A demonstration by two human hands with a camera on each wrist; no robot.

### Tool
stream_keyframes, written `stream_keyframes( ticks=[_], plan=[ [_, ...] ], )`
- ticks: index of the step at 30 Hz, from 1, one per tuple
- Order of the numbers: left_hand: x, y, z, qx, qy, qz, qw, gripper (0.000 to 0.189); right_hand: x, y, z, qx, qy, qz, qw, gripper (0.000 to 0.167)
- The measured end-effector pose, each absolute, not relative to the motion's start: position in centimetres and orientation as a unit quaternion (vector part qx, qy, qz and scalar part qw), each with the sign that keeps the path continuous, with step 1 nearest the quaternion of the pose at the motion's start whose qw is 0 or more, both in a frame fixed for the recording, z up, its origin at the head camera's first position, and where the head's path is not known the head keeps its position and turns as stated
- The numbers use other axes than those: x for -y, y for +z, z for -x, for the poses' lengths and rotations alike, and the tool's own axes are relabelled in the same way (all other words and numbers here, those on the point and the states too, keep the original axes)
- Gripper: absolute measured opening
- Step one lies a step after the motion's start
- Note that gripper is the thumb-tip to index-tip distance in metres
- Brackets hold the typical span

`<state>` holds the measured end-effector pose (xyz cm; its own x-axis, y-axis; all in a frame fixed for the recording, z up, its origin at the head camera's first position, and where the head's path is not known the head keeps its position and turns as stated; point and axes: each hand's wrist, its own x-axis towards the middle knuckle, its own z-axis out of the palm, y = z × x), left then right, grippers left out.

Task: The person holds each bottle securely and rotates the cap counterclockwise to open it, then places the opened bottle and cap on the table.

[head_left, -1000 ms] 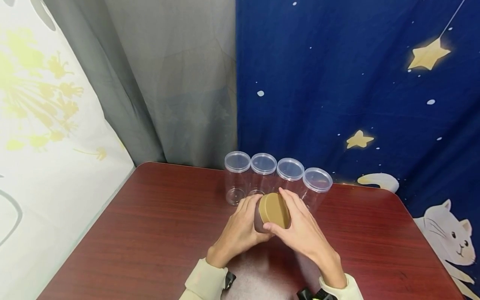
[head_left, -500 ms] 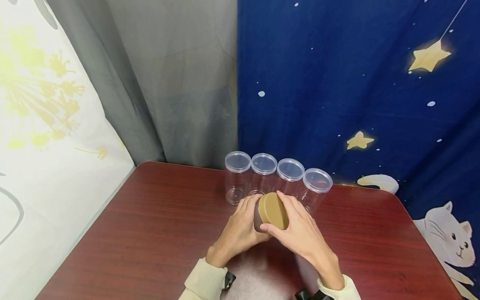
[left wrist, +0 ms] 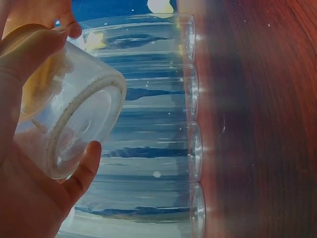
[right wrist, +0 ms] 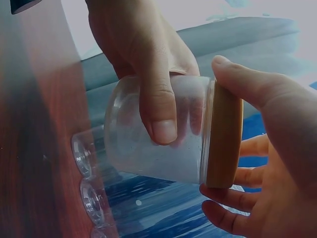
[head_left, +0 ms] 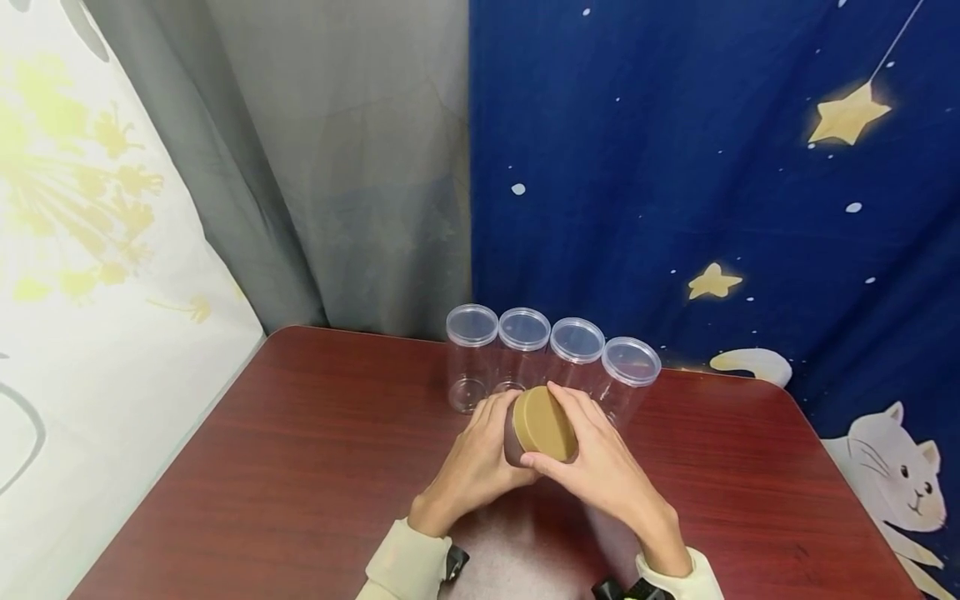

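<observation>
Both hands hold one short, see-through jar (right wrist: pixel 136 144) with a tan lid (right wrist: pixel 225 144), raised over the table's middle. My left hand (head_left: pixel 474 454) grips the jar's body, its thumb lying across the side in the right wrist view. With fingers and thumb spread round the rim, my right hand (head_left: pixel 603 458) holds the lid. The jar is tipped, so its lid faces up and to the right in the head view. Its round base (left wrist: pixel 86 129) shows in the left wrist view, and the jar looks empty.
Behind the hands, several tall clear jars (head_left: pixel 472 358) with clear tops stand upright in a row near the back edge of the dark red table (head_left: pixel 315 450). A grey curtain (head_left: pixel 375 167) and a blue star-patterned curtain (head_left: pixel 637 167) hang beyond it.
The right fingertips and thumb have shifted slightly left around the lid. The jar and the left hand stay almost in the same place; the row of tall jars has not moved.
</observation>
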<state>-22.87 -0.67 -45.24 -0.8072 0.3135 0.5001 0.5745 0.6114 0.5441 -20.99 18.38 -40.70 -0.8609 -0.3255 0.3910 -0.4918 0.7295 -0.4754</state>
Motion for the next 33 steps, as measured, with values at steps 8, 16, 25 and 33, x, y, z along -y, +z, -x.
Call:
stream_keyframes(
  ticks=[8,16,25,33],
  plan=[
    [0.62,-45.03,22.97,0.877,-0.365,0.257,0.181,0.094,-18.72,-40.52,20.97,0.912,0.307,-0.237,0.136,0.090],
    [0.67,-45.20,23.02,0.876,-0.370,0.254,0.179,0.094,-18.76,-40.49,20.96,0.911,0.316,-0.236,0.116,0.092],
    [0.35,-45.24,23.03,0.879,-0.344,0.262,0.202,0.096,-18.52,-40.60,21.01,0.922,0.298,-0.201,0.140,0.094],
    [0.27,-45.41,22.87,0.881,-0.329,0.266,0.213,0.094,-18.26,-40.91,21.08,0.936,0.265,-0.176,0.150,0.088]
  ],
)
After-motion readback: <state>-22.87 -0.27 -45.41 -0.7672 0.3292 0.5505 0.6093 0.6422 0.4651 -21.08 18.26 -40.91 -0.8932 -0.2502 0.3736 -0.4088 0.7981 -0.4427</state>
